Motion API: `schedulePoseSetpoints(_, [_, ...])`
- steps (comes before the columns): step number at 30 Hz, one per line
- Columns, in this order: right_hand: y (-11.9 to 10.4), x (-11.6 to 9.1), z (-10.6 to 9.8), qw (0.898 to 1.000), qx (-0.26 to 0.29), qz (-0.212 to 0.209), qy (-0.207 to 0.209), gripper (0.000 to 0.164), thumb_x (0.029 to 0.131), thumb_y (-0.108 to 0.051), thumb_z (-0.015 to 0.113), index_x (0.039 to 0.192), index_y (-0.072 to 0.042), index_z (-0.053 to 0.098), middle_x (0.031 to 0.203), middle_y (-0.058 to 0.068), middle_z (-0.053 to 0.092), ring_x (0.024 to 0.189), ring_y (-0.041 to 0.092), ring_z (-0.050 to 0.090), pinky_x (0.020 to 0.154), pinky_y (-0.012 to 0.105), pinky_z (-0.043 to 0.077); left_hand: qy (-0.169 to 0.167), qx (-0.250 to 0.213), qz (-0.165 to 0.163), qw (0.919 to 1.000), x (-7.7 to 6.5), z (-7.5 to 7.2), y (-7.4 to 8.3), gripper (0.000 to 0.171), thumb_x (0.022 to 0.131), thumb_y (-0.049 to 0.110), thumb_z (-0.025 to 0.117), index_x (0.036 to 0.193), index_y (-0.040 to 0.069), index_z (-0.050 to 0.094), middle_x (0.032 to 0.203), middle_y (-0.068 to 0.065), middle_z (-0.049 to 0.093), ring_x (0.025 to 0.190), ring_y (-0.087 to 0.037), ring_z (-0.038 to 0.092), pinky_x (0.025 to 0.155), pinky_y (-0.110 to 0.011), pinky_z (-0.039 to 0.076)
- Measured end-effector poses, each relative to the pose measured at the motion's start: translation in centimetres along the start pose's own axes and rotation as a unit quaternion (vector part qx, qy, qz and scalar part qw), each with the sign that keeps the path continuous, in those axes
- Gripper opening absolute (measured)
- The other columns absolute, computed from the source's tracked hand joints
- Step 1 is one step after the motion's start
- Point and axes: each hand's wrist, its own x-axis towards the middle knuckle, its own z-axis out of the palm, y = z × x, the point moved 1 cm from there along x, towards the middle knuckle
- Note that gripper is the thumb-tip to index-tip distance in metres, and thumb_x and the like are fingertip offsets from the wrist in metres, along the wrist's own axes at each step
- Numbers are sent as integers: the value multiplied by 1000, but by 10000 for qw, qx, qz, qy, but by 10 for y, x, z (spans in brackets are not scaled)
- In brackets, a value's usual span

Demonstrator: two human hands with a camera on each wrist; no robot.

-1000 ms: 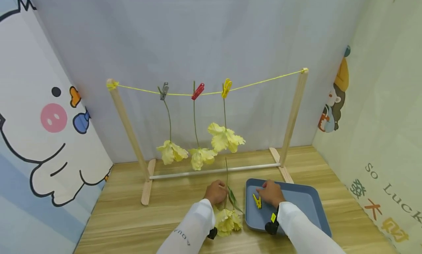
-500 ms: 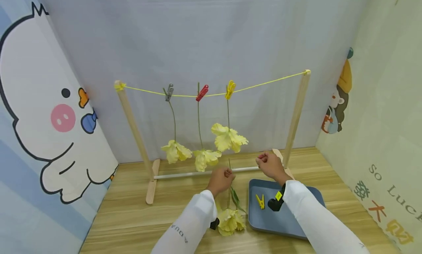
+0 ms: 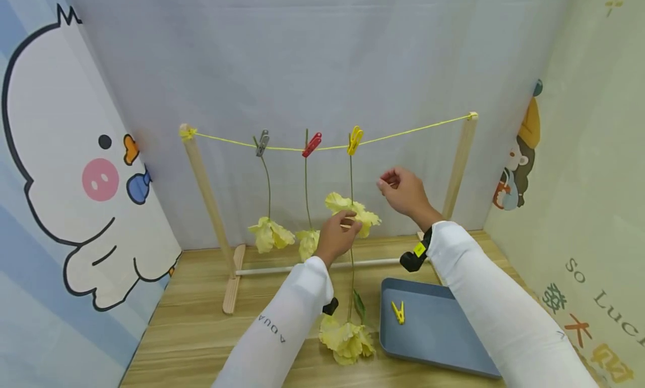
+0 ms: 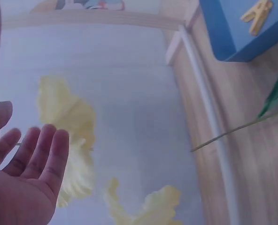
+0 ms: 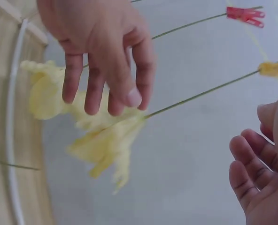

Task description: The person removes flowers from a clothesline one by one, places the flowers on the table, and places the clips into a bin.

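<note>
Three pale yellow flowers hang head-down from a yellow string (image 3: 408,132). A grey clothespin (image 3: 262,143), a red clothespin (image 3: 312,145) and a yellow clothespin (image 3: 355,140) grip their stems. My left hand (image 3: 336,235), fingers loosely spread and holding nothing, overlaps the right-hand hanging flower (image 3: 370,219) in the head view; whether it touches is unclear. To the right of that stem, my right hand (image 3: 405,195) is raised with loosely bent fingers, also holding nothing. A fourth yellow flower (image 3: 347,340) lies on the table, its stem (image 4: 237,127) pointing toward the rack.
A blue-grey tray (image 3: 428,321) stands at the front right with another yellow clothespin (image 3: 398,312) in it. Wooden posts (image 3: 205,192) carry the string, and a white rod (image 3: 272,271) joins their feet low down. A fabric backdrop (image 3: 302,52) hangs behind.
Both hands have risen from low over the table and tray toward the hanging flowers. My left hand has left the lying flower's stem area. The clothespin in the tray stays there.
</note>
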Motion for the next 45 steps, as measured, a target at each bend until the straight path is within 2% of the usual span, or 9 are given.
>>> schedulePoseSetpoints(6, [-33, 22, -9, 9986, -36, -470, 246, 22, 96, -20, 61, 106, 1, 62, 102, 16, 65, 88, 29, 62, 77, 41, 51, 634, -155, -57, 9979, 13, -4, 11, 49, 96, 28, 62, 141, 11, 50, 130, -12, 59, 110, -27, 62, 87, -41, 53])
schedulePoseSetpoints(14, [-65, 44, -22, 9956, 9, -785, 506, 28, 96, -19, 62, 114, 2, 59, 110, 15, 62, 92, 30, 62, 79, 41, 52, 927, -255, 219, 9951, 30, -9, 27, 52, 96, 24, 64, 143, 9, 47, 131, -15, 58, 112, -30, 61, 91, -41, 51])
schedulePoseSetpoints(17, [-72, 52, -23, 9979, 114, -597, 201, 38, 96, -22, 62, 127, -2, 55, 122, 14, 59, 97, 30, 62, 81, 42, 52, 900, -288, 246, 9952, 36, -9, 28, 50, 96, 23, 63, 141, 8, 48, 130, -16, 59, 111, -30, 62, 91, -40, 51])
schedulePoseSetpoints(20, [-75, 58, -22, 9984, 218, -332, -395, 47, 99, -22, 58, 142, -7, 45, 135, 13, 52, 101, 29, 63, 82, 41, 52, 857, -316, 108, 9958, 40, -9, 26, 45, 96, 20, 63, 138, 8, 52, 127, -14, 62, 110, -29, 63, 91, -39, 51])
schedulePoseSetpoints(23, [-75, 62, -17, 9952, 371, -130, -902, 50, 101, -21, 54, 147, -9, 39, 140, 14, 49, 99, 28, 64, 77, 36, 52, 870, -259, 38, 9959, 43, -9, 23, 37, 96, 18, 63, 131, 7, 59, 121, -12, 65, 108, -27, 64, 91, -37, 51])
schedulePoseSetpoints(26, [-74, 63, -11, 9923, 624, -22, -1074, 43, 102, -17, 52, 143, -7, 44, 134, 14, 53, 93, 26, 63, 67, 29, 50, 956, -189, 128, 9952, 44, -9, 19, 28, 95, 14, 64, 122, 5, 65, 115, -11, 68, 103, -26, 65, 90, -36, 51])
schedulePoseSetpoints(33, [-69, 63, -6, 9899, 1113, 256, -839, 31, 101, -14, 52, 129, -1, 50, 120, 14, 58, 73, 15, 61, 52, 20, 43, 1081, 57, 426, 9932, 44, -10, 14, 17, 96, 14, 63, 107, 4, 71, 103, -10, 71, 93, -25, 67, 83, -36, 53])
schedulePoseSetpoints(38, [-68, 65, -6, 9922, 1061, 333, -564, 28, 100, -14, 54, 123, 1, 50, 113, 14, 58, 68, 12, 59, 56, 22, 42, 1113, 108, 500, 9925, 46, -11, 15, 16, 96, 13, 62, 105, 3, 70, 102, -10, 71, 92, -25, 67, 83, -35, 53])
schedulePoseSetpoints(45, [-68, 67, -5, 9940, 1051, 220, -184, 20, 98, -11, 58, 114, 0, 54, 106, 12, 58, 68, 18, 60, 64, 28, 45, 1101, 231, 497, 9924, 48, -14, 19, 14, 97, 13, 61, 104, 5, 71, 95, -9, 69, 87, -24, 63, 79, -35, 51])
